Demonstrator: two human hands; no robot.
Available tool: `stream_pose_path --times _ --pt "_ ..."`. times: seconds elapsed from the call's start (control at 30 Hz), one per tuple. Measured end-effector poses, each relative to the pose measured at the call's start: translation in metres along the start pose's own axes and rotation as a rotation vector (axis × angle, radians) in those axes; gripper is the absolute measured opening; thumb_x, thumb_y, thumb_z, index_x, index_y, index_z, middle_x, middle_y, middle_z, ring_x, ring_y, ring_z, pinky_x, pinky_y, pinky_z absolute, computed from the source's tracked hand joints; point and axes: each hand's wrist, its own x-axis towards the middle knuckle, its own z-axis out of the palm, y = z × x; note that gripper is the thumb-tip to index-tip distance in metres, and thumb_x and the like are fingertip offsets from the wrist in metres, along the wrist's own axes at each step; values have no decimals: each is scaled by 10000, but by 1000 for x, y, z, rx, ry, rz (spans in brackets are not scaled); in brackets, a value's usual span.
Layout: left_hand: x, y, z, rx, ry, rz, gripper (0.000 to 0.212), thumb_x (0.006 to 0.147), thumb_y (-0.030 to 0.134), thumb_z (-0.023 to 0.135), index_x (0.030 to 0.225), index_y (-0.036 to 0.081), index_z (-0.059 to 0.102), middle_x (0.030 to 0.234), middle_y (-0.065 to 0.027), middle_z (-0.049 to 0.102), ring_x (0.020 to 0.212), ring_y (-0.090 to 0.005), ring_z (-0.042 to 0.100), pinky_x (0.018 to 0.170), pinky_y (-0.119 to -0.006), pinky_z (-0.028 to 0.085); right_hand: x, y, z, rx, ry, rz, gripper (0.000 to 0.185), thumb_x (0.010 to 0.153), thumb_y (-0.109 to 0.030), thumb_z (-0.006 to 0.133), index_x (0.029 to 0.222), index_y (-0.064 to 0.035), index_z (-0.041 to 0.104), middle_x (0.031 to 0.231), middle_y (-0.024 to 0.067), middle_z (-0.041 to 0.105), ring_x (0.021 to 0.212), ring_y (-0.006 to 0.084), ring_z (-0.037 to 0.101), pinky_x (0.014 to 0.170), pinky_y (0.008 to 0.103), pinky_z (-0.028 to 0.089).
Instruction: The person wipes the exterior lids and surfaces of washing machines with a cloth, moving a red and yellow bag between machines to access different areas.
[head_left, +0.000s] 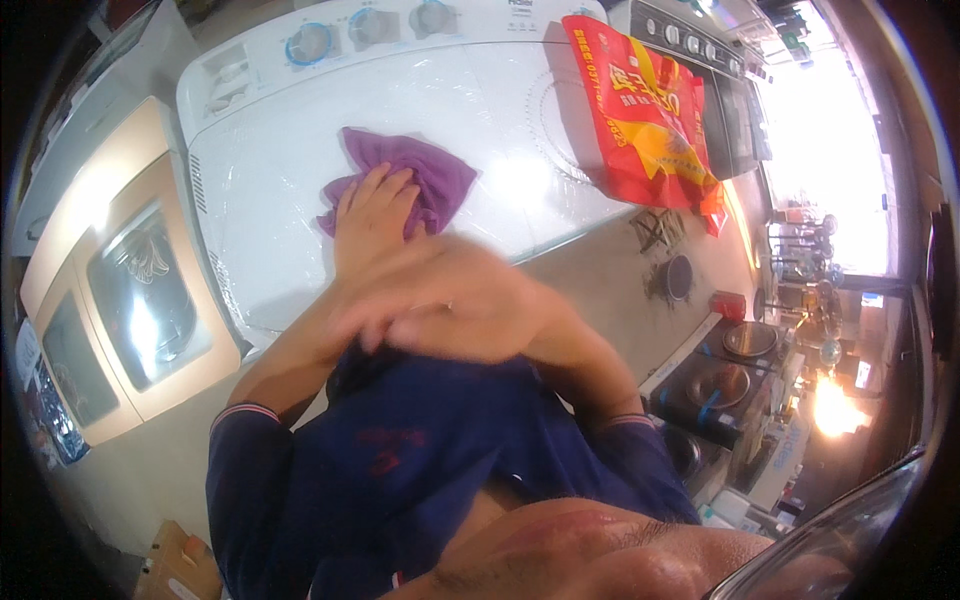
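My left hand bears down on a bunched purple cloth, its fingers curved over the fabric. Under the cloth is the white top of a twin-tub washing machine, wrapped in clear plastic film. My right hand, blurred by motion, crosses over my left wrist and forearm. I see nothing held in it, and its fingers look apart. Whether it touches the forearm cannot be made out. Three control knobs line the machine's back panel.
A red and yellow plastic bag lies on the machine's right end. Beside it stands a black appliance with knobs. At left is a beige cabinet with glass doors. Cooktops sit at lower right, a cardboard box at lower left.
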Motion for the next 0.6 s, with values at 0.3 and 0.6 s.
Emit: stream_pose_path --times 0.3,0.6 --pt "2 -1 10 58 -29 -18 374 763 178 680 1121 70 665 1332 -59 576 1323 -278 453 1111 -486 315 86 -22 82 686 -320 -430 238 790 -132 634 945 47 623 786 196 657 720 316 673 636 380 528" --pt "0 -1 4 5 -20 -48 375 751 146 671 1115 55 668 1338 -51 581 1331 -283 453 1114 -478 321 92 -24 70 523 -505 -519 212 751 -134 688 833 29 580 726 171 619 654 307 628 566 373 475"
